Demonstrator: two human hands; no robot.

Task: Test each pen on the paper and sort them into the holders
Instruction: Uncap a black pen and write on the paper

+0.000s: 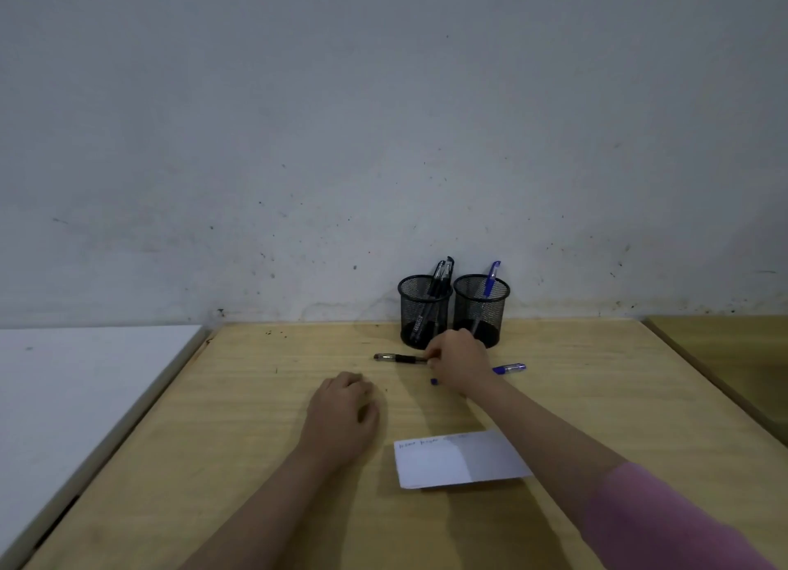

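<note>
1. The right hand (458,362) reaches forward over the wooden bench (256,420), and its fingers are closed around one end of a black pen (398,358) that lies flat on the wood.
2. The rest of this black pen sticks out to the left of the right hand, with its metal tip pointing left.
3. Just behind the right hand stand two black mesh holders, side by side and almost touching, close to the wall (383,121).
4. The left holder (424,311) has a few black pens (441,273) leaning inside it; the right holder (481,309) has one blue pen (490,281) (its cap rises above the rim).
5. To the right of the right hand, a second blue pen (509,368) lies on the bench, partly hidden by the wrist.
6. A small blue piece (434,381) shows just under the near-left side of the right hand; I cannot tell what it is.
7. The left hand (345,416) rests palm down on the bench, to the left and nearer to the person than the right hand, with fingers loosely curled and holding nothing.
8. The white paper (460,461) lies nearer to the person than both hands, under the right forearm, with some faint writing along its far edge (too small to read).
9. The right arm has a pink sleeve (665,518) pushed up on the forearm.
10. A white surface (76,390) lies beside the bench, far to the left of the left hand.
</note>
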